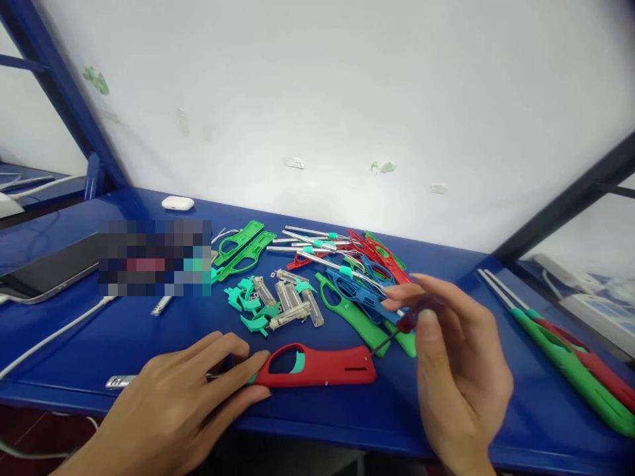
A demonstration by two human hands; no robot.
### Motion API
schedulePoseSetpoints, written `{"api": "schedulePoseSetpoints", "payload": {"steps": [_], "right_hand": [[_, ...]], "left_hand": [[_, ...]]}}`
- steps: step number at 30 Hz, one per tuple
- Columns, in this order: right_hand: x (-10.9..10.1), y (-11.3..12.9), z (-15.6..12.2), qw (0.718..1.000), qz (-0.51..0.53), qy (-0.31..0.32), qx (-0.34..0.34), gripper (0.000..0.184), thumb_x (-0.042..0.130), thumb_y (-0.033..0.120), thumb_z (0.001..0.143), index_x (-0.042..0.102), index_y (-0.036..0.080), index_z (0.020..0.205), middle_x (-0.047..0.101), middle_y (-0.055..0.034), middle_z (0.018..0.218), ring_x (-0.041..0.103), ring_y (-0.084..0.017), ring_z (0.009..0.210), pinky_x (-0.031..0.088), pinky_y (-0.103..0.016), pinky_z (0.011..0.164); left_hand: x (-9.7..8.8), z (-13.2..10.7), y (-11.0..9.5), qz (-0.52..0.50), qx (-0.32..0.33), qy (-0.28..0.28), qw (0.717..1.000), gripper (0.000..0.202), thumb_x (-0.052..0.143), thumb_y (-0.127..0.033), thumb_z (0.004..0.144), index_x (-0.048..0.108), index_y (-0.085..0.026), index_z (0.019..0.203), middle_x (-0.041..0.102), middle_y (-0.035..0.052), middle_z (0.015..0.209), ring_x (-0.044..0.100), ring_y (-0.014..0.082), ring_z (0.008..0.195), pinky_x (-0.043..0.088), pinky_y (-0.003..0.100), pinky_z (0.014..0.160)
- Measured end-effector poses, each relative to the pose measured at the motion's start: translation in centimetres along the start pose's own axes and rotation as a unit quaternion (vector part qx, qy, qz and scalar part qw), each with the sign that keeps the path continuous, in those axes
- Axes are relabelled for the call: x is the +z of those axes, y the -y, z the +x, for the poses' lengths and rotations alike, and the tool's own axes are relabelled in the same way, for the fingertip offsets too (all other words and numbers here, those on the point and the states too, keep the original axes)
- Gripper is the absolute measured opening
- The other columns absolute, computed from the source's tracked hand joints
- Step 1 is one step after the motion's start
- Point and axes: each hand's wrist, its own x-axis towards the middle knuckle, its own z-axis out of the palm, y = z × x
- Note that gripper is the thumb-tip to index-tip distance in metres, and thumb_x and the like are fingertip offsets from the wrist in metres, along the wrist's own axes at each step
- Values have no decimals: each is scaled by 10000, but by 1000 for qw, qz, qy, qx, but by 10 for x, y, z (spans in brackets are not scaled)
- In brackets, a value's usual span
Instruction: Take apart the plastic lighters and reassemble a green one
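A red utility lighter (342,365) with a teal trigger lies on its side near the table's front edge, metal barrel pointing left. My left hand (183,393) is closed over the barrel, fingertips against the trigger guard, hiding most of the barrel. In my right hand (461,357), thumb and fingers pinch a screwdriver (414,316) with a dark red, see-through handle. Its thin shaft slants down left to the lighter's butt end; whether the tip sits in a screw I cannot tell.
Behind the lighter lie teal triggers (252,304), clear fuel tanks (292,301), metal barrels (317,246) and green casing halves (245,254). Whole lighters (570,357) rest at the right. A phone (54,268) with a cable and a white earbud case (177,203) are at the left.
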Motion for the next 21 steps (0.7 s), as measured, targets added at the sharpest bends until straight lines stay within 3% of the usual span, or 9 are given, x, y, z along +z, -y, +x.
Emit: {"api": "schedulePoseSetpoints", "payload": {"steps": [5,7,11,13,17,21], "right_hand": [[1,-2,6,997,-42,-43,-57,215,747,82,945,733,255,1072,629,-29,997,623,-201,977,543,-328,746],[1,-2,5,997,-48,-48,-38,219,687,99,997,744,257,1137,640,-45,1059,628,-192,956,536,-324,715],[2,2,1,1000,8,-20,4,398,592,99,1060,635,292,1405,698,-53,1240,696,-165,925,588,-350,807],[2,2,1,1000,13,-3,17,383,617,99,1047,643,289,1379,695,-56,1251,689,-176,990,588,-354,850],[2,-1,5,999,12,-22,-47,365,769,60,919,686,278,1199,614,-19,1085,616,-167,951,556,-296,751],[2,-1,2,1000,6,-9,0,380,625,92,1037,648,287,1362,660,-27,1139,649,-147,909,583,-311,810]], "left_hand": [[0,3,0,10,5,-19,1000,297,462,-401,1170,710,-260,1253,709,-7,1033,711,101,874,501,233,675],[1,4,0,5,2,-19,1000,290,471,-401,1168,713,-261,1246,715,-8,1028,715,104,871,501,236,666],[2,3,-1,2,-6,-17,1000,282,487,-394,1163,718,-260,1254,723,0,1032,724,111,876,507,234,668],[2,3,-1,6,-4,-15,1000,285,482,-385,1164,717,-258,1265,728,6,1037,728,117,881,512,233,672],[1,4,0,10,9,-25,1000,292,471,-377,1167,722,-252,1250,730,8,1027,726,119,875,512,233,665],[2,4,0,8,3,-26,1000,290,484,-386,1163,728,-247,1234,728,2,1028,727,111,872,513,231,668]]}}
